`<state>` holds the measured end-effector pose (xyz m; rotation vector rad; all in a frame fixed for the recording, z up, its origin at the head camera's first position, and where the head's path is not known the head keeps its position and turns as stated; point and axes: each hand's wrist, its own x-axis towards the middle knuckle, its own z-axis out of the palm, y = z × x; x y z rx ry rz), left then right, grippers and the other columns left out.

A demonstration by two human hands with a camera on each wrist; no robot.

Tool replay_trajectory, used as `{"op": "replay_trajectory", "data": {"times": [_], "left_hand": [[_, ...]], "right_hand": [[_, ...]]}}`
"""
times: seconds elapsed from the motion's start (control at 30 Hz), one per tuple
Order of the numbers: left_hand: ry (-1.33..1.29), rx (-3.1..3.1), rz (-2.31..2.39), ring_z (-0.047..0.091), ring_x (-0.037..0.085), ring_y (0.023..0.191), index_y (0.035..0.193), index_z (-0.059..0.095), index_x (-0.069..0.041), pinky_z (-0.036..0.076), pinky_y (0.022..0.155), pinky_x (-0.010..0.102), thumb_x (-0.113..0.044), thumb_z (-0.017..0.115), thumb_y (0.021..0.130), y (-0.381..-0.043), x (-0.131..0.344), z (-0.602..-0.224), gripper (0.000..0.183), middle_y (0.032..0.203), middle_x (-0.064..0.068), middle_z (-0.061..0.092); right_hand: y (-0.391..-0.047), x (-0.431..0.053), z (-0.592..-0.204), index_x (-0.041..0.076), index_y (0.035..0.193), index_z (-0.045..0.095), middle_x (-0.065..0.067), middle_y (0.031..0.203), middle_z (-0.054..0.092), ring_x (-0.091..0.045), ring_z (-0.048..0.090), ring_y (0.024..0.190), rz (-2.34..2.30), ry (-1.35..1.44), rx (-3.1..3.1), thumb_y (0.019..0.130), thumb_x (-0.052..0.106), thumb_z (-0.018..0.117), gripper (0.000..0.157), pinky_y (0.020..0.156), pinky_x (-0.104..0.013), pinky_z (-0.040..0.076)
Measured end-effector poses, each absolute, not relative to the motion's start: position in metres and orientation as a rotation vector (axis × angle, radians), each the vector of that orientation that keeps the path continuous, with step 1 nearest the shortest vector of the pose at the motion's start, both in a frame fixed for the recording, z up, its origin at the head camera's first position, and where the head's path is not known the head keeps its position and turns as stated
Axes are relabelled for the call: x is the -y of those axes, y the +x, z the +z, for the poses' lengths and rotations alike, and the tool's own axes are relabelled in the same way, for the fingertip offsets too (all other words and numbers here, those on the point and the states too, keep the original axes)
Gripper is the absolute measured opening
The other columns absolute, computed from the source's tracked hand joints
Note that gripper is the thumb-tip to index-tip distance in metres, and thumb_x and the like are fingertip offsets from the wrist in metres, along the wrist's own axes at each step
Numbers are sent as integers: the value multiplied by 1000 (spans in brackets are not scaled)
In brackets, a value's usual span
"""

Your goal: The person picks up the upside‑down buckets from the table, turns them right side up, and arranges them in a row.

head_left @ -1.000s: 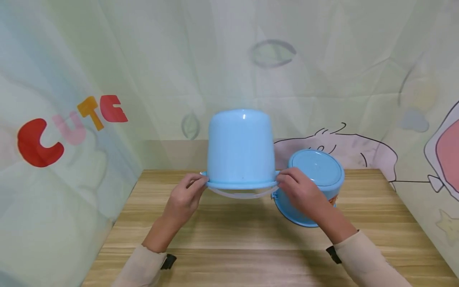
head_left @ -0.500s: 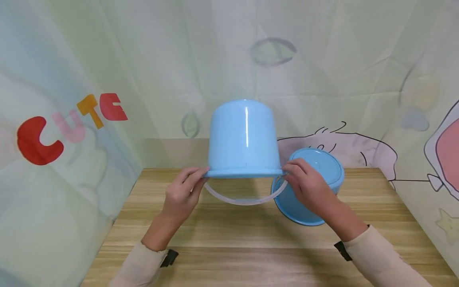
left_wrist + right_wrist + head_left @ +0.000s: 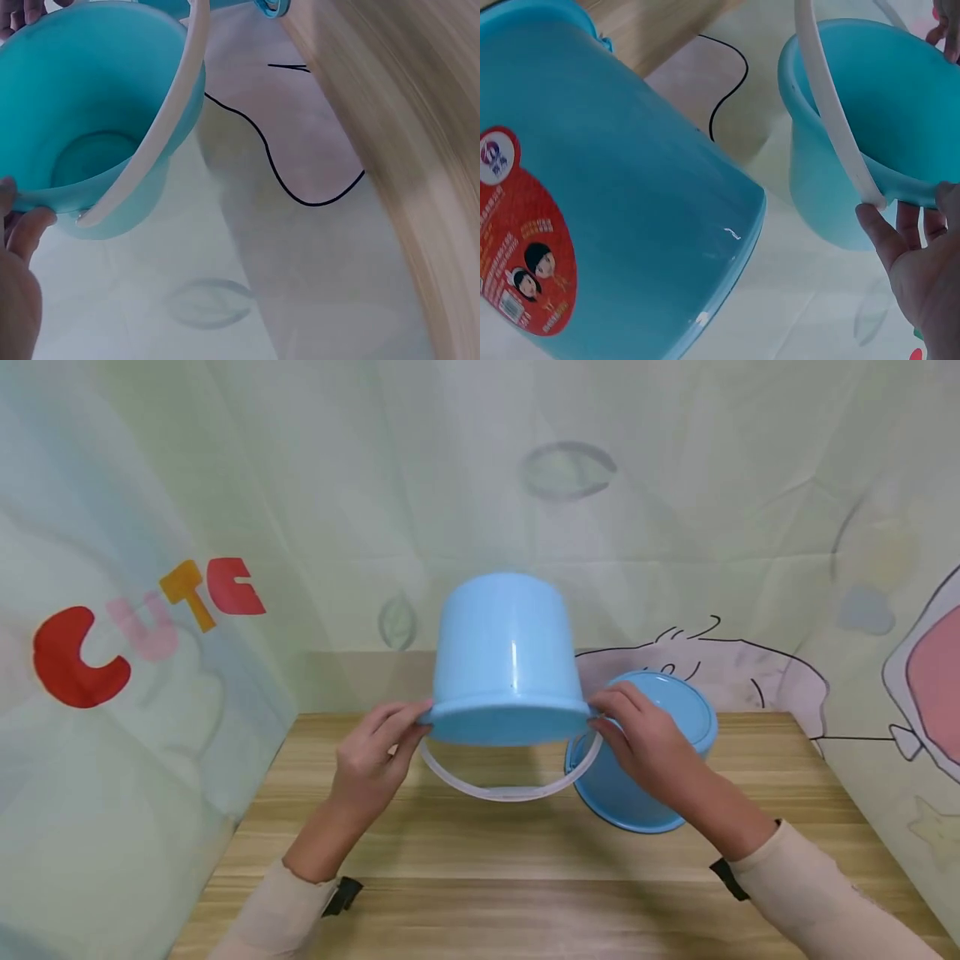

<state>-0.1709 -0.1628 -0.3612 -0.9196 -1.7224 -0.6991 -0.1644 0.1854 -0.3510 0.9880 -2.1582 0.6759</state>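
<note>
A light blue plastic bucket (image 3: 506, 639) is held upside down above the table, its mouth tipped a little toward me. My left hand (image 3: 377, 758) pinches the rim at its left side. On the opposite side my right hand (image 3: 648, 743) grips the rim between thumb and fingers. The white handle (image 3: 510, 794) hangs loose below the mouth. Both wrist views look into the bucket, where its bare inside (image 3: 94, 97) shows. Behind my right hand a second blue bucket (image 3: 637, 789) stands upside down on the table, partly hidden by that hand.
The wood-grain table (image 3: 480, 910) spreads beneath my hands. A pale printed curtain (image 3: 480, 477) encloses the back and both sides. In the right wrist view the standing bucket carries a red label (image 3: 532, 247).
The held bucket has risen slightly and tilted so that its mouth turns toward me. Its handle has swung down into fuller view. My hands rose with the rim; the second bucket stayed put.
</note>
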Motion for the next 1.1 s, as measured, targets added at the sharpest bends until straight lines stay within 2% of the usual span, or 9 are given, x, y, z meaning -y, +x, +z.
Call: {"op": "replay_trajectory", "data": {"times": [0.03,0.23,0.33,0.47,0.53,0.8,1.1], "left_hand": [[-926,1729,-702,74,26,75,112,77,0,59,61,28,-15,71,97,-171,163,-360,21,93,15,72],[-962,1778,-724,75,26,76,115,76,0,61,65,26,-14,70,98,-172,164,-351,23,96,16,72],[-968,1806,-726,75,27,77,117,75,0,61,64,27,-3,77,90,-172,164,-346,27,97,17,71],[-976,1847,-724,76,28,81,118,74,2,62,65,30,12,83,76,-172,164,-340,45,98,17,71],[-975,1874,-732,76,28,82,118,73,2,63,65,30,15,84,73,-173,165,-337,47,98,17,71],[-958,1982,-771,76,27,89,119,73,2,63,70,29,12,81,79,-174,165,-333,42,100,16,71],[-946,2036,-832,76,28,91,122,72,1,63,71,28,14,81,78,-175,163,-332,47,103,17,71]], "right_hand": [[-165,-185,-350,2,113,62,-9,106,63,-21,66,94,683,989,2161,82,-10,79,38,76,-39,63],[-167,-184,-346,3,113,61,-8,103,63,-23,71,95,712,957,2200,84,-11,77,36,76,-38,63],[-167,-184,-344,3,113,61,-9,104,64,-23,71,95,727,941,2225,85,-10,77,35,76,-38,64],[-168,-184,-341,4,114,61,-9,105,65,-23,71,96,772,917,2268,85,-9,77,35,76,-39,64],[-168,-183,-340,3,115,61,-9,106,65,-23,71,97,801,908,2293,86,-9,76,35,77,-39,64],[-168,-184,-338,3,118,60,-10,109,66,-24,71,98,835,887,2336,88,-7,75,35,78,-41,64],[-175,-187,-335,2,124,59,-12,115,67,-29,73,104,891,861,2413,91,-6,73,36,80,-44,63]]}}
